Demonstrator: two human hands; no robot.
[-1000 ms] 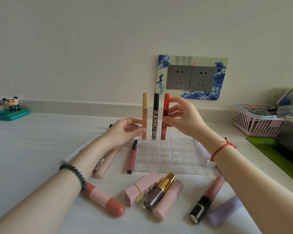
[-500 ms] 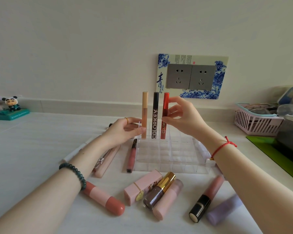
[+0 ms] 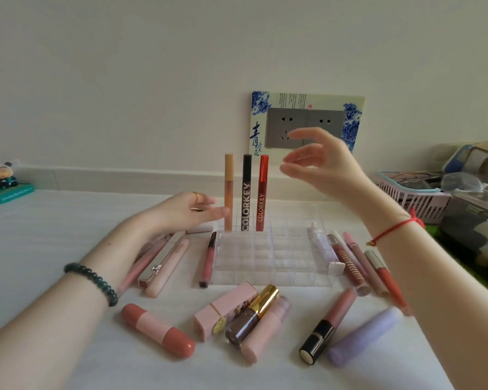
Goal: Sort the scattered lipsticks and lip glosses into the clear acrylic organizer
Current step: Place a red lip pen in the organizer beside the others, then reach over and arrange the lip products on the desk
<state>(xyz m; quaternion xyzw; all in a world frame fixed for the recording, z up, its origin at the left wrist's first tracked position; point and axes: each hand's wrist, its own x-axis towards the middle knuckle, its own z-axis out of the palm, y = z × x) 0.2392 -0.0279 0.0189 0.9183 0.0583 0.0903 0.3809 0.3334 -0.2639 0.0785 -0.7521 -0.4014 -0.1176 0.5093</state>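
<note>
Red slim gloss tube [image 3: 262, 190] stands free in the clear acrylic organizer [image 3: 273, 257]; your right hand [image 3: 321, 164] has lifted away, fingers spread, empty.

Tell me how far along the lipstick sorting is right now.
Done: the orange tube, black tube and red tube stand upright in the organizer's back row. In hand: nothing; the right hand hovers open by the red tube's cap, the left hand is open at the back-left corner. Left: many pieces lying around the organizer, such as the lilac tube and coral capsule.
</note>
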